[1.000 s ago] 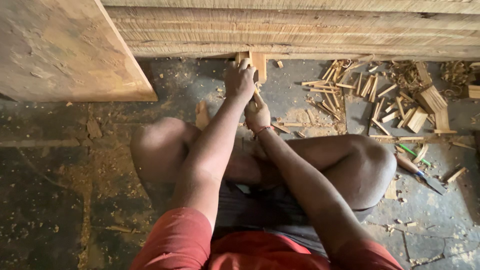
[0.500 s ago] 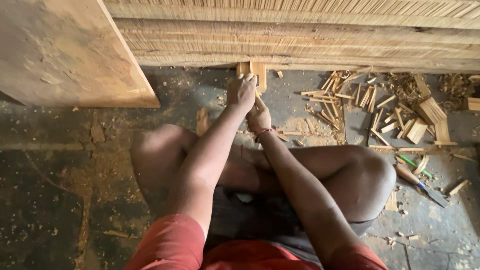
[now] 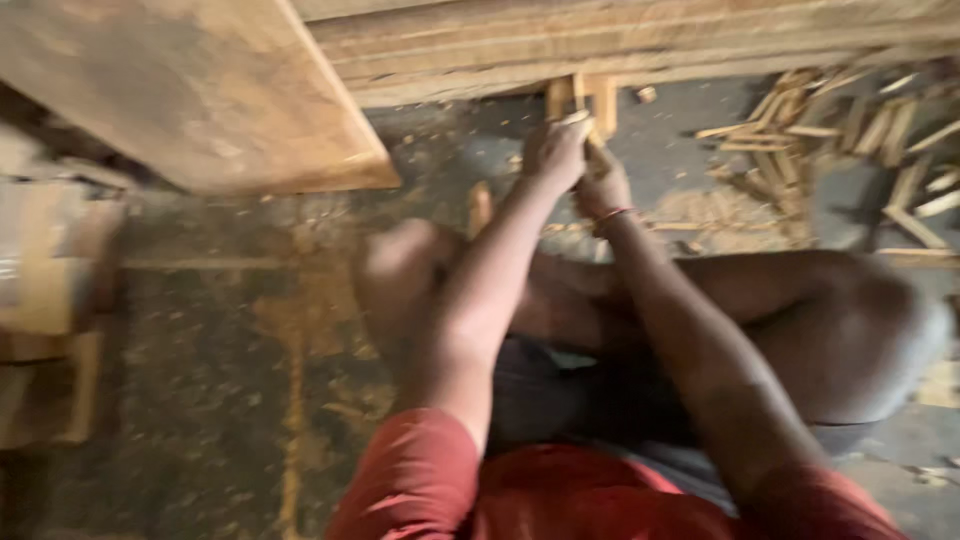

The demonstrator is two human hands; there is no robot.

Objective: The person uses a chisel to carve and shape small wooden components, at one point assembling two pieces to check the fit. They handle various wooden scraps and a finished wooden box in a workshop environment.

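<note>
I sit cross-legged on a dusty floor with both arms stretched forward. My left hand (image 3: 553,152) is closed around a thin wooden piece (image 3: 583,108) held upright against the lower edge of a long timber frame (image 3: 600,45). My right hand (image 3: 603,188), with a red band at the wrist, sits just below and right of it, fingers curled on the same area; what it grips is hidden by blur and by the left hand.
A wide wooden board (image 3: 190,90) slants across the upper left. A heap of short wood offcuts (image 3: 850,130) lies on the floor at the upper right. More wooden blocks (image 3: 50,300) stand at the left edge.
The view has swung to the left and blurred, so my hands now appear further right in the picture. Both hands stay at the same spot on the timber frame.
</note>
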